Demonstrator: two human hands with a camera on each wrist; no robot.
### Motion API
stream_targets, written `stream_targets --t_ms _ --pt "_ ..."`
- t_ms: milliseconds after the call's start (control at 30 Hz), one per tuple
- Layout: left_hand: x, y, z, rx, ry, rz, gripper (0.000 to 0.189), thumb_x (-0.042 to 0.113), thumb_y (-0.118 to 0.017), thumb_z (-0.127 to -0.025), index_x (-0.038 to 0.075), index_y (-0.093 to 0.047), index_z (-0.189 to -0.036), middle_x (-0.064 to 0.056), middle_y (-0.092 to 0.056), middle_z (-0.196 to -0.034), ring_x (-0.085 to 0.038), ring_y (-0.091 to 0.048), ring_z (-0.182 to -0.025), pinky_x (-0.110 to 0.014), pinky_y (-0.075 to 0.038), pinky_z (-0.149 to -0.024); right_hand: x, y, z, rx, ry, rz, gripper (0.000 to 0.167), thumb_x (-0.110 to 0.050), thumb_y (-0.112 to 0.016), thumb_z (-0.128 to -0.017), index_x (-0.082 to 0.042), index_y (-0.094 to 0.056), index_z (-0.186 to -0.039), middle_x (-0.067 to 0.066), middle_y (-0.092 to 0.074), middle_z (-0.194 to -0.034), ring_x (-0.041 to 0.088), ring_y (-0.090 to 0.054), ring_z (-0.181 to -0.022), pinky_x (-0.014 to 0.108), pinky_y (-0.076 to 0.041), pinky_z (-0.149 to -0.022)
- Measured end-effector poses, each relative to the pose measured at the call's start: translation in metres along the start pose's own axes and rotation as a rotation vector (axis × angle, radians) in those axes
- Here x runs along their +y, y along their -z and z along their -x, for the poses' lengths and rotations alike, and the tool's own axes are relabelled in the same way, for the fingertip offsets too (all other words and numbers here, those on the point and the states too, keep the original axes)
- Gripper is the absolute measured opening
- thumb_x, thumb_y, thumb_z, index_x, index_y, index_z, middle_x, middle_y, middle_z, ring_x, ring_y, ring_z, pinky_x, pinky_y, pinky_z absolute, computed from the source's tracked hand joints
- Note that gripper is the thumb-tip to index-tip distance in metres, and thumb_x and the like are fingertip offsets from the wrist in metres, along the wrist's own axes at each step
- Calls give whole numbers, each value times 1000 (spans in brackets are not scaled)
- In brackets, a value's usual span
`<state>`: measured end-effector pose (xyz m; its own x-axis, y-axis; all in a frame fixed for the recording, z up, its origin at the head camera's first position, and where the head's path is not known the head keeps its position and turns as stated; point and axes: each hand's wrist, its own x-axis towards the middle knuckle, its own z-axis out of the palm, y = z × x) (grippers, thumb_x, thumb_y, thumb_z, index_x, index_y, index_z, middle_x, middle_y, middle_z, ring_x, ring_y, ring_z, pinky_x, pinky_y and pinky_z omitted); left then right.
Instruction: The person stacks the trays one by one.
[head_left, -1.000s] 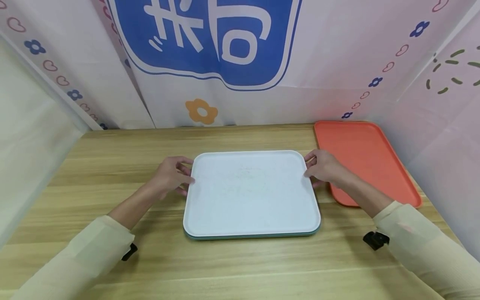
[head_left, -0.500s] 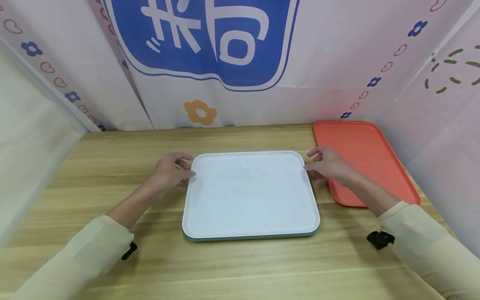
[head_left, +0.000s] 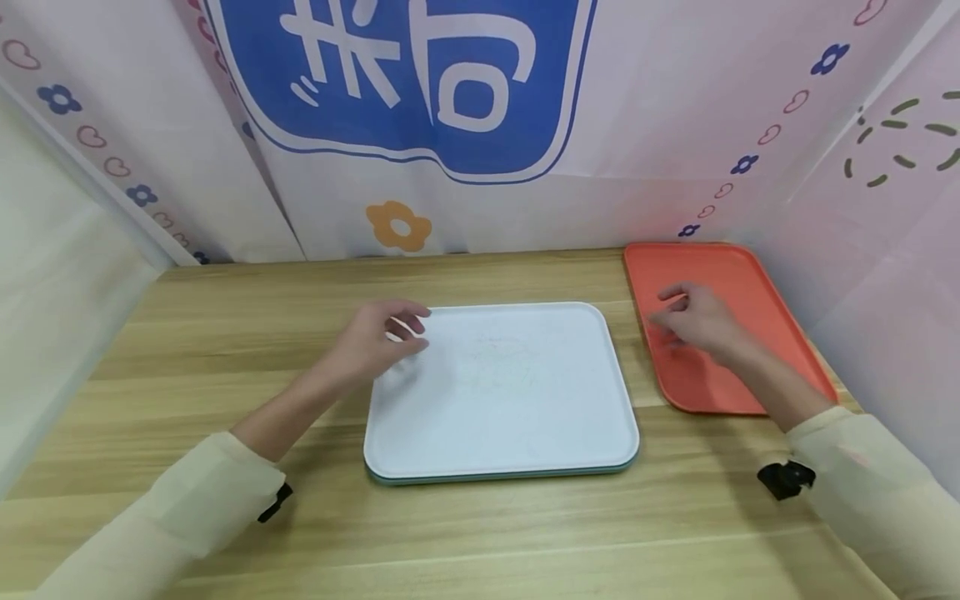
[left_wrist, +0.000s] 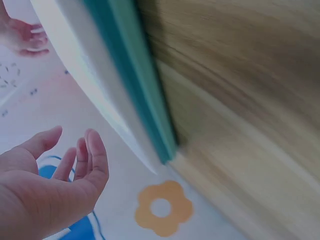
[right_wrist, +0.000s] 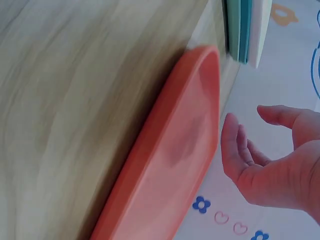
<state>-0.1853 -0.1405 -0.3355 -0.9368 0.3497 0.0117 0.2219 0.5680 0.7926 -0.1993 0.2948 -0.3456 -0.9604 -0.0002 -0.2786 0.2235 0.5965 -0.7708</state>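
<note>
A white tray [head_left: 502, 392] lies at the middle of the table, stacked on teal trays [left_wrist: 132, 75] whose edges show beneath it. My left hand [head_left: 378, 337] hovers above its far left corner, fingers loosely bent and holding nothing. Over the left part of a red-orange tray [head_left: 750, 333] is my right hand [head_left: 697, 321], also holding nothing. In the right wrist view the right hand [right_wrist: 275, 165] is raised above that tray, thumb and fingers apart. The left wrist view shows the left hand [left_wrist: 65, 180] with a gap between thumb and fingers.
The wooden table [head_left: 480, 533] backs onto a printed cloth wall [head_left: 645, 125] with a blue sign. Cloth also hangs at the left side and along the right, close to the red-orange tray. Black wrist straps show at both sleeves.
Both hands have let go of the white tray's sides. The left has moved right over its corner; the right has moved right over the red-orange tray. The trays stay put.
</note>
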Motion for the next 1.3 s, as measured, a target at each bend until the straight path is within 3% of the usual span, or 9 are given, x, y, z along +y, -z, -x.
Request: stream_targets --t_ms 133,333,533,667,1067,1300 --pt "12 -7 -2 -68 -60 23 35 -4 -72 -92 -10 -65 -125 -21 -70 -106 -33 -68 -97 -32 -59 -80 8 11 0 54 7 69 61 -18 -62 -103 12 -35 -149 30 -55 -126 31 -68 -96 39 -61 -82" --pt "31 -17 -9 -141 -54 27 37 0 -73 -94 -6 -65 -129 -21 -70 -113 -32 -68 -103 -37 -60 -85 24 28 0 169 20 148 57 -16 -62 -102 13 -42 -146 35 -54 -132 44 -59 -113 41 -56 -85" --pt "47 -31 -16 -205 -57 71 38 2 -73 -94 -4 -65 -131 -21 -69 -118 -29 -69 -106 -37 -60 -89 40 48 4 229 29 210 56 -16 -60 -101 16 -43 -143 40 -50 -136 52 -51 -123 61 -49 -98" --pt "56 -40 -21 -246 -65 73 39 4 -71 -96 -4 -64 -133 -21 -69 -121 -29 -68 -109 -36 -60 -90 48 60 7 239 2 219 58 -16 -59 -102 19 -40 -144 42 -46 -138 54 -48 -124 63 -47 -100" --pt "81 -72 -46 -320 -106 26 36 8 -69 -99 -2 -64 -134 -13 -70 -119 -26 -68 -110 -31 -59 -89 72 89 11 339 -102 280 61 -28 -56 -101 17 -44 -141 39 -51 -134 52 -53 -116 54 -51 -87" --pt "93 -89 -55 -384 -83 69 40 8 -68 -100 0 -61 -139 -13 -69 -123 -25 -67 -113 -29 -59 -88 82 98 12 372 -124 292 59 -26 -61 -97 17 -48 -135 39 -57 -127 46 -60 -99 33 -51 -58"
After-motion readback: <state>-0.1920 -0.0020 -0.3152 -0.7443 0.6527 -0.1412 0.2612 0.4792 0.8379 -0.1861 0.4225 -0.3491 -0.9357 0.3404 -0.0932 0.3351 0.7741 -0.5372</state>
